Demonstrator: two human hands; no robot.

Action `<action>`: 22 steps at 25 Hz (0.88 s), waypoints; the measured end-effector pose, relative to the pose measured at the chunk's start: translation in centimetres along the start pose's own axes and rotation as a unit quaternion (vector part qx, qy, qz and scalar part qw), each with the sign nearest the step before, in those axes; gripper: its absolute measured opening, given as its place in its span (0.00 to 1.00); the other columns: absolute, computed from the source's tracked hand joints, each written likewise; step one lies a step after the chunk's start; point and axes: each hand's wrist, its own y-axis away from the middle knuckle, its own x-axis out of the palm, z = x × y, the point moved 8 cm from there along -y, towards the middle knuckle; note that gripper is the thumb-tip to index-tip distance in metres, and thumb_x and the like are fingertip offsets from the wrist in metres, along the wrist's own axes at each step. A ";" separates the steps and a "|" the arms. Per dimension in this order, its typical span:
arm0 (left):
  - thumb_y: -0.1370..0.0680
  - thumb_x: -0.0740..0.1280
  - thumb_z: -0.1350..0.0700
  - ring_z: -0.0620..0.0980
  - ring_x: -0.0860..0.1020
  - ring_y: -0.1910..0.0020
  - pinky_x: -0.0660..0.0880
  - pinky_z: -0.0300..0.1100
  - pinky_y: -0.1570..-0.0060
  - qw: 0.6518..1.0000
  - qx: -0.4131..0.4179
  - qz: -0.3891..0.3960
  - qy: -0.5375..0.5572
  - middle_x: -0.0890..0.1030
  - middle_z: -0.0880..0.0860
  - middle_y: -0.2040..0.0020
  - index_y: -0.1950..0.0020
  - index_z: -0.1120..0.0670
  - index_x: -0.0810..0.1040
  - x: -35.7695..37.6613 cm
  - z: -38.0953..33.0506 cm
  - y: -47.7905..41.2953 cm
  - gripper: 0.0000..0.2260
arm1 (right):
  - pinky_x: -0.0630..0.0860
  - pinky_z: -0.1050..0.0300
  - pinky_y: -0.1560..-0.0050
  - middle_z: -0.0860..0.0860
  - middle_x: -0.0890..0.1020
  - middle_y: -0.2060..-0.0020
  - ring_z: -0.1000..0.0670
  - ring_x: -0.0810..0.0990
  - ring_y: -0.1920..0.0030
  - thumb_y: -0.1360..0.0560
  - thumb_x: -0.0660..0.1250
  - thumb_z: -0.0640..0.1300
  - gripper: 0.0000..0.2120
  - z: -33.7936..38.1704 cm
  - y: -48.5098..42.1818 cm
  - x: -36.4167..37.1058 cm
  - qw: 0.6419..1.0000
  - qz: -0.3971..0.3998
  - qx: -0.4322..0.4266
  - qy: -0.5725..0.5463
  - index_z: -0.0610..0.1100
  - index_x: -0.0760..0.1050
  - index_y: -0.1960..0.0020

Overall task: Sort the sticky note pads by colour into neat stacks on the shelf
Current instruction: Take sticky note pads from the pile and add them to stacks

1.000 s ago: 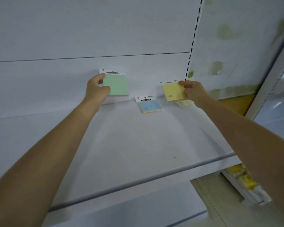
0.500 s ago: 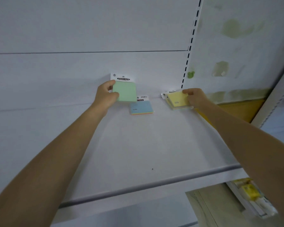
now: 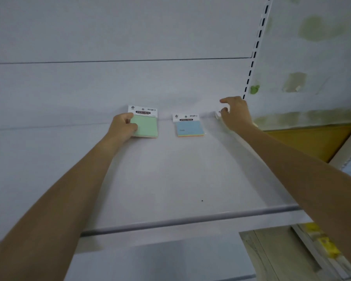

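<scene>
The left hand (image 3: 123, 126) pinches the square green paper pad (image 3: 148, 126) to start its own pile. The right hand (image 3: 236, 114) curls over a white-edged pack (image 3: 218, 115), maybe gripping it.

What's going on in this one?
A person is reaching both hands to the back of a white shelf. The left hand grips a green pad by its left edge. A blue pad lies untouched beside it. The right hand is curled over something in the rear right corner; only a white packaging edge shows, so its colour and the grip cannot be told.
</scene>
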 end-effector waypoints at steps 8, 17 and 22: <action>0.25 0.58 0.53 0.61 0.67 0.35 0.62 0.47 0.35 0.964 0.005 0.056 -0.260 0.74 0.61 0.38 0.32 0.57 0.68 -3.0 2.3 -0.5 0.22 | 0.56 0.57 0.30 0.46 0.72 0.34 0.45 0.66 0.32 0.25 0.64 0.48 0.19 11.1 6.8 6.9 0.963 0.200 -0.183 -0.006 0.45 0.72 0.35; 0.21 0.54 0.53 0.61 0.62 0.32 0.63 0.51 0.33 0.925 0.087 0.080 -0.361 0.65 0.60 0.30 0.29 0.50 0.66 -2.9 3.0 -0.5 0.20 | 0.60 0.53 0.30 0.51 0.73 0.33 0.48 0.68 0.32 0.24 0.61 0.52 0.18 12.6 10.1 8.3 0.955 0.224 -0.191 0.043 0.49 0.72 0.36; 0.20 0.53 0.49 0.58 0.59 0.30 0.61 0.51 0.32 0.935 0.086 0.070 -0.336 0.63 0.55 0.29 0.29 0.49 0.65 -2.9 2.5 0.0 0.19 | 0.59 0.54 0.30 0.52 0.73 0.33 0.49 0.67 0.31 0.24 0.61 0.53 0.19 12.6 10.1 8.2 0.954 0.230 -0.190 0.038 0.50 0.71 0.35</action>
